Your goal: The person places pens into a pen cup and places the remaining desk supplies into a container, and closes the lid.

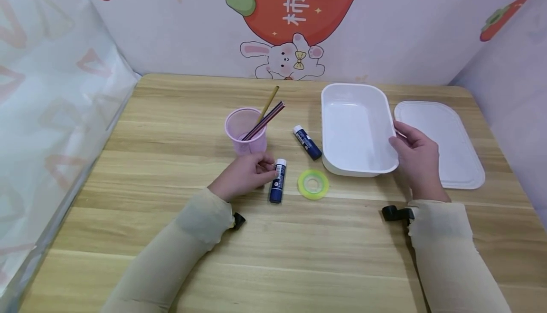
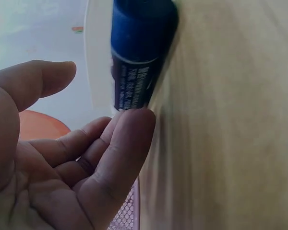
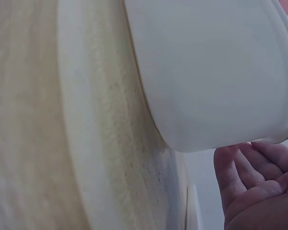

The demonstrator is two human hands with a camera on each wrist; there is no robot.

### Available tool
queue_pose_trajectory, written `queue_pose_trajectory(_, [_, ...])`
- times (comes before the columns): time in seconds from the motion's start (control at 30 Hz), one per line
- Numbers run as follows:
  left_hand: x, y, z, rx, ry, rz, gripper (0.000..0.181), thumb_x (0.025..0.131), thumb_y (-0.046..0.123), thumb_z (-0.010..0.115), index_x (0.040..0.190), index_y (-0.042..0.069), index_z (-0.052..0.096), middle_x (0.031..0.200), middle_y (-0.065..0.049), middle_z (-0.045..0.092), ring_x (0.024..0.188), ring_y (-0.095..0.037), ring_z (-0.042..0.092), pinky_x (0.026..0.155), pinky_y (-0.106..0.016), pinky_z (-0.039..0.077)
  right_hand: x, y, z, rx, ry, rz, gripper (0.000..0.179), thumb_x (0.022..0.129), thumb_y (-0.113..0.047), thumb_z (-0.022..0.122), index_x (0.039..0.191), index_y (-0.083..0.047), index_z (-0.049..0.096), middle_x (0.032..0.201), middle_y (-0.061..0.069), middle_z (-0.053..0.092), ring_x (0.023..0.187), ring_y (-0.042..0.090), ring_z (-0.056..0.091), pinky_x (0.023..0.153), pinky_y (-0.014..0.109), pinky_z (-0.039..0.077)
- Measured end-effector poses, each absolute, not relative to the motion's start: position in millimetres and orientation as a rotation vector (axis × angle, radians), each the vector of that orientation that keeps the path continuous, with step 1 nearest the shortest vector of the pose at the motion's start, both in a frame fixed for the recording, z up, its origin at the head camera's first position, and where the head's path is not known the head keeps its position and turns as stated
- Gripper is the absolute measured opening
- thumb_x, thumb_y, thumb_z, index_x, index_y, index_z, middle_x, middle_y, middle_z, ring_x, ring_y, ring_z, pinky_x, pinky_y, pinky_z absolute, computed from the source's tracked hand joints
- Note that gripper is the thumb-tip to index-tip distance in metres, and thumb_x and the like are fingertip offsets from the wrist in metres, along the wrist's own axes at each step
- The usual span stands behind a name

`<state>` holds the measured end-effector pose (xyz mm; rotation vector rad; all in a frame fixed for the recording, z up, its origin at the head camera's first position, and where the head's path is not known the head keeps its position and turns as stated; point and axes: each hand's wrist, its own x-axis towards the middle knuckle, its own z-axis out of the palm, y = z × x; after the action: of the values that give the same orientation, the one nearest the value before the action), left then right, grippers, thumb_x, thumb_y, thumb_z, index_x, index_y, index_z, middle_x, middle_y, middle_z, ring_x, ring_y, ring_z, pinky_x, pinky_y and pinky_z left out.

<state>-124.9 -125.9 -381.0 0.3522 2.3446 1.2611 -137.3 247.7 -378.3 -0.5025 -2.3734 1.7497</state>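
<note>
In the head view my left hand (image 1: 248,173) is beside a blue glue stick (image 1: 278,182) with a white cap, lying on the table. The left wrist view has the thumb (image 2: 55,79) apart from this stick and a fingertip (image 2: 137,127) close to it; whether they touch I cannot tell. My right hand (image 1: 416,156) grips the right rim of a white rectangular container (image 1: 348,128), thumb over the edge and fingers outside. From the right wrist, the container's outer wall (image 3: 216,72) and curled fingers (image 3: 252,167) show.
A pink mesh cup (image 1: 249,147) holding several pencils (image 1: 267,116) stands behind the left hand. Left of the container lie a second glue stick (image 1: 307,143) and a yellow-green tape roll (image 1: 304,187). A white lid (image 1: 448,137) lies to its right, and a wall borders the table's back.
</note>
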Motion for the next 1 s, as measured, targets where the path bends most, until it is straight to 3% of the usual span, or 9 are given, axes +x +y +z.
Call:
queue_pose_trajectory(0.23, [-124,-122,-384,0.302,2.451,1.127,0.039,0.078,0.043,0.072,0.100,0.012,0.062,0.087,0.004,0.063,0.078,-0.012,0.058,0.068,-0.026,0.051,-138,247,-381,-0.493,-2.344,1.758,0.037,0.087,-0.018,0.066,0.124,-0.020,0.061,0.128,-0.001,0.057,0.106,0.007,0.059,0.077,0.010,0.049])
queue_pose_trajectory(0.63, [-121,-112,-389,0.218,2.491,1.059,0.042,0.070,0.047,0.078,0.090,0.016,0.059,0.078,0.004,0.063,0.070,-0.013,0.056,0.060,-0.028,0.049,-138,246,-379,-0.514,-2.289,1.824,0.038,0.087,-0.012,0.065,0.124,-0.014,0.061,0.128,0.002,0.058,0.104,0.006,0.060,0.075,0.010,0.049])
queue_pose_trajectory(1.0, [-123,-111,-386,0.255,2.521,0.997,0.025,0.075,0.033,0.074,0.087,0.014,0.064,0.081,0.005,0.063,0.074,-0.010,0.058,0.064,-0.023,0.050,-138,246,-378,-0.535,-2.366,1.746,0.038,0.088,-0.015,0.063,0.126,-0.016,0.059,0.129,0.001,0.056,0.106,0.008,0.059,0.075,0.009,0.049])
